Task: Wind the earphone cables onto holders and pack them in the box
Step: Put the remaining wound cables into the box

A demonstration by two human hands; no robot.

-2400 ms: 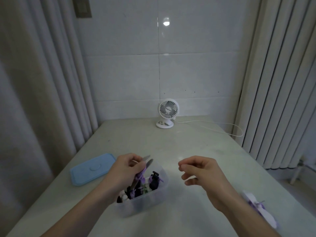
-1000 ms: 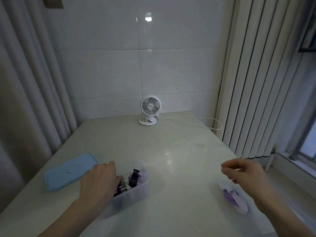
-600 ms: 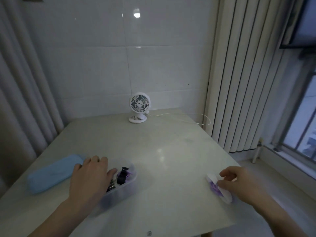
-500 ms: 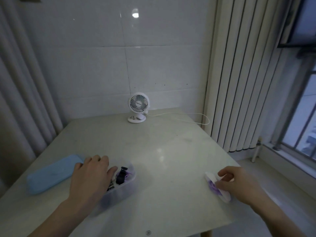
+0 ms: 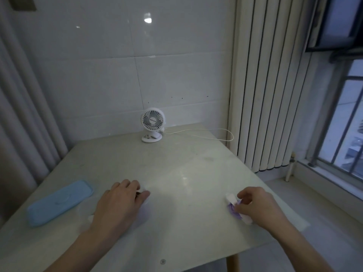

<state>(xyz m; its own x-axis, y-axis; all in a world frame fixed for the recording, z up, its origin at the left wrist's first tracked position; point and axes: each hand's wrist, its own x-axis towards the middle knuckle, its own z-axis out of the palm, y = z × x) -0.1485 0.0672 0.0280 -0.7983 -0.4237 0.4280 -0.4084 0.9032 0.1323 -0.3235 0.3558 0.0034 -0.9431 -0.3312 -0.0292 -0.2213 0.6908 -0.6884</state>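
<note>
Pale stone tabletop [image 5: 176, 173] fills our view. At its near left lies the blue lid [image 5: 59, 202], off the box. Far back stands a white fan [image 5: 152, 125]; its hub carries a label too small for us to read, and we find no other writing. Our left hand [image 5: 119, 203] lies spread flat over the clear box [image 5: 142, 214], hiding what is inside. At the near right edge our right hand [image 5: 255, 205] pinches a white holder wound with purple earphone cable [image 5: 234, 208], which rests on the tabletop. We judge the task well along but unfinished: this holder must go into the box, then the lid on.
</note>
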